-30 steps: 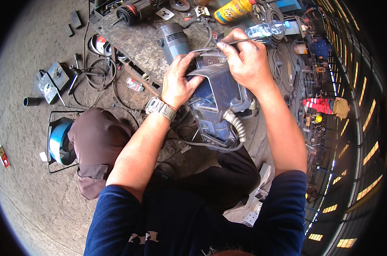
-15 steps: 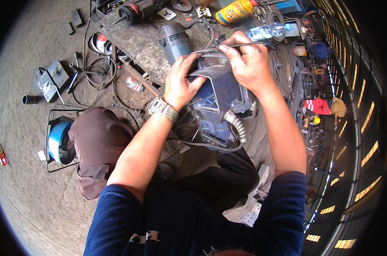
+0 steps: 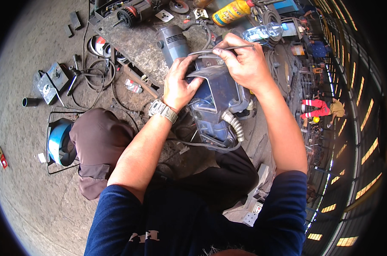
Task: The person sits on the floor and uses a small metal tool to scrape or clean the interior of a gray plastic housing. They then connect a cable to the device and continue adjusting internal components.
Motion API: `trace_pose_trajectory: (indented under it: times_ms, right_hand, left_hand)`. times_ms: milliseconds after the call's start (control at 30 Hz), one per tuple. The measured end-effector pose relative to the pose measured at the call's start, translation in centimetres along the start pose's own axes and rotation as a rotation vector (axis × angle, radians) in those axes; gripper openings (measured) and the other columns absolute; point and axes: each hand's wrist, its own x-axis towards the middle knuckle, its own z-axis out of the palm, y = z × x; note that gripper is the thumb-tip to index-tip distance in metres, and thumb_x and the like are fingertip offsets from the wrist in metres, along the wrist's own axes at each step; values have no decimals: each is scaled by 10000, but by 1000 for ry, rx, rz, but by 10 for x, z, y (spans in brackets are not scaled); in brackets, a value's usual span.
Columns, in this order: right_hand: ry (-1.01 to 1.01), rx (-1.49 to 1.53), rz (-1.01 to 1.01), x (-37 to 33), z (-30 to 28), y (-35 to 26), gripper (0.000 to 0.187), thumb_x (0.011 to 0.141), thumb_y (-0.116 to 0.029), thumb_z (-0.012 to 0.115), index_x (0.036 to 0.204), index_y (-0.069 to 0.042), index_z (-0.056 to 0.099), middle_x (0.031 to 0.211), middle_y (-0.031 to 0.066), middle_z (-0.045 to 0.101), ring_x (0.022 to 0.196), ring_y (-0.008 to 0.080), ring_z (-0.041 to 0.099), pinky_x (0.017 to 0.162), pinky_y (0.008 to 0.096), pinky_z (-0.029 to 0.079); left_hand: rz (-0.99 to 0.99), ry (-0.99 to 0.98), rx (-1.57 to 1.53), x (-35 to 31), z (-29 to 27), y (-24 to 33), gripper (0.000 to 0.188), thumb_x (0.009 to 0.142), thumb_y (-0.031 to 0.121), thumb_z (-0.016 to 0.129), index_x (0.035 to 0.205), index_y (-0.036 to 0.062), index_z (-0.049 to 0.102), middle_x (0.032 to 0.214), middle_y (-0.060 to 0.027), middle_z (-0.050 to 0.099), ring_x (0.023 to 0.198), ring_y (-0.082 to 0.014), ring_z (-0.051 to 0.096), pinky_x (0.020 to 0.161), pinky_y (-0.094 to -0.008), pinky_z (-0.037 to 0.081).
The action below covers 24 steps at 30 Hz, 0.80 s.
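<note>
The blue-grey housing (image 3: 205,114) sits at the middle of the frame, above the wearer's dark-trousered leg, its square-mouthed hood opening toward the lower part of the view. The left hand (image 3: 178,85) is clamped on the hood's upper left, thumb at the rim of the mouth and fingers over the far side. That is a sound place to brace from, and the hold is best kept firm enough that the housing cannot twist. Just above the hood, the right hand (image 3: 244,64) has thumb and fingers together on a thin dark cord (image 3: 204,52), which runs leftward along the hood's top edge to the left fingertips. A light, even pull in line with that edge should serve best — a sharp sideways tug could kink the cord or shift the housing. The ribbed grey sleeve (image 3: 234,121) on the housing's lower right is worth keeping unpinched. Farther out, the grey tool body (image 3: 175,40) lies near the left fingers, so elbow room is tight there. The clear plastic bottle (image 3: 264,32), upper right of centre, lies near the right hand — a wide swing that way might knock it.
</note>
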Motion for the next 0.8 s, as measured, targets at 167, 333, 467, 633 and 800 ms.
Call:
trace_pose_trajectory:
  times_ms: [167, 333, 467, 633, 800]
  right_hand:
    - [-22, -41, -11, 1, -1, -1, 107, 952, -108, 749, 947, -12, 704, 803, 150, 708, 715, 285, 717, 648, 375, 530]
    - [-46, -50, 8, 4, -3, -1, 114, 948, -106, 755, 954, 0, 715, 800, 146, 697, 686, 268, 705, 630, 366, 516]
    - [-7, -76, 13, 3, 2, -1, 117, 942, -116, 762, 952, -9, 716, 775, 134, 688, 645, 261, 685, 606, 374, 507]
    - [-31, -46, 30, 5, -1, -2, 121, 949, -134, 753, 948, -26, 701, 762, 145, 694, 683, 302, 705, 626, 397, 526]
    - [-138, -52, -87, 8, 2, 9, 109, 965, -163, 724, 952, -61, 687, 774, 163, 725, 749, 371, 743, 649, 438, 556]
  left_hand:
    - [15, 14, 9, 1, 0, 0, 591, 788, 164, 850, 1343, 63, 674, 1129, -162, 680, 1031, -365, 693, 928, -438, 569]
    - [10, -6, 8, 1, 0, -1, 577, 796, 167, 840, 1342, 69, 679, 1105, -160, 684, 1031, -366, 692, 929, -442, 565]
    - [-7, -9, 2, 0, -1, 0, 585, 792, 165, 833, 1347, 76, 674, 1104, -161, 687, 1027, -368, 691, 932, -443, 564]
    - [-52, -38, -10, -1, -3, -2, 618, 781, 70, 761, 1390, 53, 657, 1204, -161, 686, 1111, -323, 692, 1019, -406, 545]
    - [-47, -57, -15, 0, -1, -1, 617, 779, 67, 774, 1385, 59, 661, 1183, -157, 693, 1099, -322, 694, 1011, -407, 546]
